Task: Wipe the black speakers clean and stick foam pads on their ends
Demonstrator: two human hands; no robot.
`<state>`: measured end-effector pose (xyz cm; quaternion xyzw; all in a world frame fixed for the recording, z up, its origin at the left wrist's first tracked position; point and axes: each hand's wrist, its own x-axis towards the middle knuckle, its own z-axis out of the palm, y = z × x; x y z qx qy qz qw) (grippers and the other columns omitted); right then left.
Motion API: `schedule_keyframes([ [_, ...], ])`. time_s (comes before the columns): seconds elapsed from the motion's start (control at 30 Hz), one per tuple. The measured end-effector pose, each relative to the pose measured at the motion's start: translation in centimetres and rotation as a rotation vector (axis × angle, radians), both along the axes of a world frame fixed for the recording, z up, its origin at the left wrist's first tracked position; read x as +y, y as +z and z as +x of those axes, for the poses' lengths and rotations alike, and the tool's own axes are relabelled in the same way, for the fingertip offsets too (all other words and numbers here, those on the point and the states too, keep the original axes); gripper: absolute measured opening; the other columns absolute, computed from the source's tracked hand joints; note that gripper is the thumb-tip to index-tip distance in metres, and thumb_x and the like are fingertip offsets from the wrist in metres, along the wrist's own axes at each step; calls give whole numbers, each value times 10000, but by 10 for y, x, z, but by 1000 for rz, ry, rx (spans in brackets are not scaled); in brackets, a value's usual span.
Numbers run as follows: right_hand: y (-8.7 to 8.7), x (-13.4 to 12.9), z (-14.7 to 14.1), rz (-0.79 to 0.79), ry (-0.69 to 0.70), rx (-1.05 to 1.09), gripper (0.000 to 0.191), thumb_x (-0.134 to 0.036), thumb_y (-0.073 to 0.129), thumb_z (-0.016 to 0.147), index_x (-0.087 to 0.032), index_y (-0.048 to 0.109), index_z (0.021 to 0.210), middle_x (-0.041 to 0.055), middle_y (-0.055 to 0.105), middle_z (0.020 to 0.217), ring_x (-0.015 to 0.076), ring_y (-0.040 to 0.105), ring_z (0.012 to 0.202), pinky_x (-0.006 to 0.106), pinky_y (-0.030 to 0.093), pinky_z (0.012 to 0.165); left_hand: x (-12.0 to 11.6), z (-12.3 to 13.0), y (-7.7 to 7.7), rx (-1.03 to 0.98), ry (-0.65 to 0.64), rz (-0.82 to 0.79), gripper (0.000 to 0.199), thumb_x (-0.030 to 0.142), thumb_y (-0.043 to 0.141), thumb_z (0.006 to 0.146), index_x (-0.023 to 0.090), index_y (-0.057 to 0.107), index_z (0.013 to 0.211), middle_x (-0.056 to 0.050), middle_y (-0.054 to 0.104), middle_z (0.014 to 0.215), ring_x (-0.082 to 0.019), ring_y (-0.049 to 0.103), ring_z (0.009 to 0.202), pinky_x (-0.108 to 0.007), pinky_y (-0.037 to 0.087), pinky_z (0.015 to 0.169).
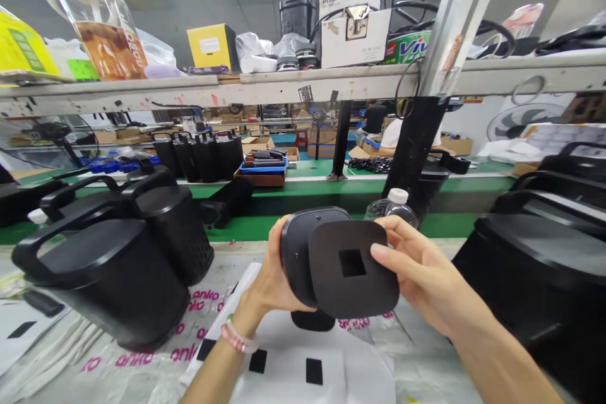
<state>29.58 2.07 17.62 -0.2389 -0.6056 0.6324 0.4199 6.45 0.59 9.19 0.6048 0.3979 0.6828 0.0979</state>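
My left hand (271, 278), with a beaded bracelet at the wrist, is wrapped round a black housing (296, 249) with a rounded end and small screws. A flat, dark pad (331, 290) with rounded corners is pinched at its right edge by my right hand (419, 265). The pad overlaps the housing's end; whether they touch I cannot tell. Near the middle of the pad is a darker square. Below my hands lies a white sheet (279, 385) with several small black squares, and another black rounded piece (312, 320) shows partly behind the pad.
Black handled units (108, 265) stand close on the left, with more black units (544, 265) on the right. A clear bottle with a white cap (398, 197) stands behind my right hand. Beyond runs a green conveyor (303, 192); a loaded shelf (284, 85) crosses above.
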Motion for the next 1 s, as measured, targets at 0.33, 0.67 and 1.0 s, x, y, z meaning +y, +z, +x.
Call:
schedule_keyframes([
  [0.33, 4, -1, -6, 102, -15, -72, 271, -417, 747, 801, -245, 578, 924, -28, 565, 753, 81, 516, 537, 170, 422, 407, -24, -5, 5, 303, -54, 92, 1418, 437, 957, 393, 430, 112, 1532, -124, 509, 1447, -427, 622, 1174, -646, 516, 973],
  [0.67, 15, -2, -8, 323, -131, -162, 153, -333, 776, 778, -261, 655, 839, -24, 589, 656, 98, 526, 513, 188, 383, 377, -25, 1, 5, 214, -115, 10, 1351, 428, 954, 390, 367, 216, 1521, -131, 518, 1439, -415, 605, 1198, -646, 459, 1043],
  [1.0, 20, -6, -16, 352, -172, -183, 192, -333, 797, 760, -230, 657, 840, -14, 633, 709, 102, 585, 573, 159, 439, 403, -19, -1, 0, 283, -150, 91, 1362, 444, 934, 477, 398, 73, 1531, -134, 387, 1518, -384, 532, 1282, -608, 438, 1069],
])
